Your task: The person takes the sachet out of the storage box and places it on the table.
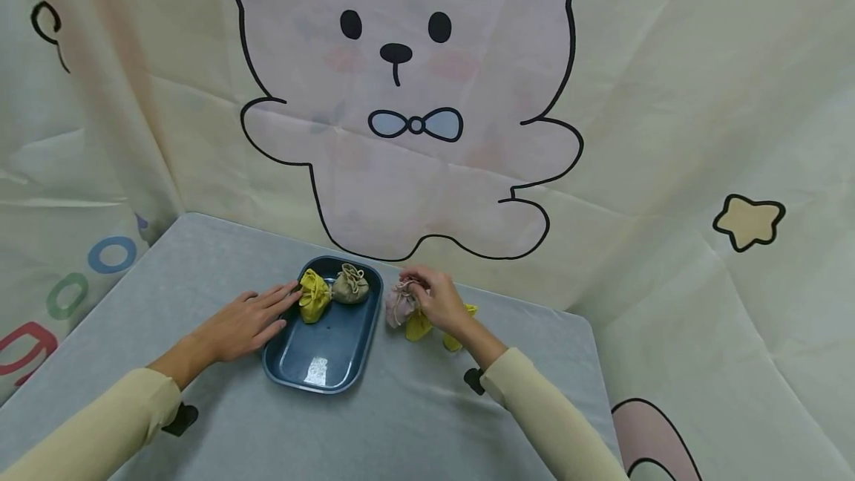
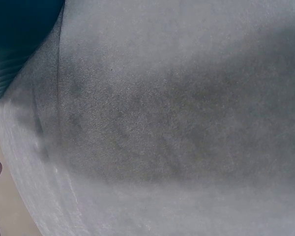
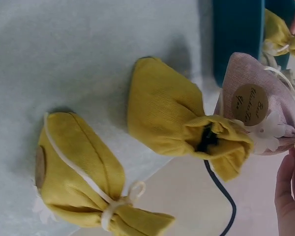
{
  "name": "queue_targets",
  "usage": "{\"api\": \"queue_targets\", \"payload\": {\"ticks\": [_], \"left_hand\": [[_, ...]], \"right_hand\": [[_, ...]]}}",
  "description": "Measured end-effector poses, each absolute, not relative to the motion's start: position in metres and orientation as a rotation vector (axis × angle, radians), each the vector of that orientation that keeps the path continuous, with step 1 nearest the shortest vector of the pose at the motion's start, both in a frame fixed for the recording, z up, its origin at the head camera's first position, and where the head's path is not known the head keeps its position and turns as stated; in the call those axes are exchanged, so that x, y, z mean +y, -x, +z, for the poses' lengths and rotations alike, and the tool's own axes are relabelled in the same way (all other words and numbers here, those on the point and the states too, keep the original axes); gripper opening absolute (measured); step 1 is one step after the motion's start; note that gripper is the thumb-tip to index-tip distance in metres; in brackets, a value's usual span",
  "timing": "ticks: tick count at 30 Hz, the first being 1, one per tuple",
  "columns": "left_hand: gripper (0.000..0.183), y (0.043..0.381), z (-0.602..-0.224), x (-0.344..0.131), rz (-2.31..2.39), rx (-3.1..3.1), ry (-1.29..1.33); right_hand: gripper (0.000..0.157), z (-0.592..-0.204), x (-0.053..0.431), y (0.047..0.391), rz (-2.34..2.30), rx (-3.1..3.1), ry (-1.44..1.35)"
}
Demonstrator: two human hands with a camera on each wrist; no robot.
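Straight fingers of my left hand (image 1: 250, 324) lie across the left rim of a blue tray (image 1: 314, 355), their tips at a yellow drawstring pouch (image 1: 314, 303) inside it. Beside that pouch, in the tray's far right corner, sits an olive-grey drawstring pouch (image 1: 350, 288). To the right of the tray, my right hand (image 1: 437, 301) pinches a pink drawstring pouch (image 3: 236, 78) by its gathered neck; it bears a round brown label (image 3: 250, 104). Close by it are a yellow pouch with a dark cord (image 3: 162, 108) and another yellow pouch with a white cord (image 3: 83, 162).
A grey cloth (image 1: 427, 421) covers the table, which ends at a printed curtain (image 1: 414, 199) behind and at both sides. The left wrist view shows mostly this cloth, with the tray's side (image 2: 19, 34) in its upper left corner.
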State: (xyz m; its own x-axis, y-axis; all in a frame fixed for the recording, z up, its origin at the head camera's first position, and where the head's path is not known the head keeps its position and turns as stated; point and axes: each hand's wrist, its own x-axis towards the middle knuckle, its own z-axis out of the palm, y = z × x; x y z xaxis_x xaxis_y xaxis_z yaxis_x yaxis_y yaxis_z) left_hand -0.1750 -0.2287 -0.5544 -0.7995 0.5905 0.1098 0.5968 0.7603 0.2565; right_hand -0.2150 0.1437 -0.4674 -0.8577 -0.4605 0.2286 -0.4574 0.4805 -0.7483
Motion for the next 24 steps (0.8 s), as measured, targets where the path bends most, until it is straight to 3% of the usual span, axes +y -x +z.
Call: {"api": "queue_targets", "payload": {"ticks": [24], "left_hand": [[0.055,0.177,-0.558,-0.229,-0.443,-2.937,0.976]], "right_hand": [[0.017,-0.499,0.134,0.217,-1.245,2.725,0.847]]}}
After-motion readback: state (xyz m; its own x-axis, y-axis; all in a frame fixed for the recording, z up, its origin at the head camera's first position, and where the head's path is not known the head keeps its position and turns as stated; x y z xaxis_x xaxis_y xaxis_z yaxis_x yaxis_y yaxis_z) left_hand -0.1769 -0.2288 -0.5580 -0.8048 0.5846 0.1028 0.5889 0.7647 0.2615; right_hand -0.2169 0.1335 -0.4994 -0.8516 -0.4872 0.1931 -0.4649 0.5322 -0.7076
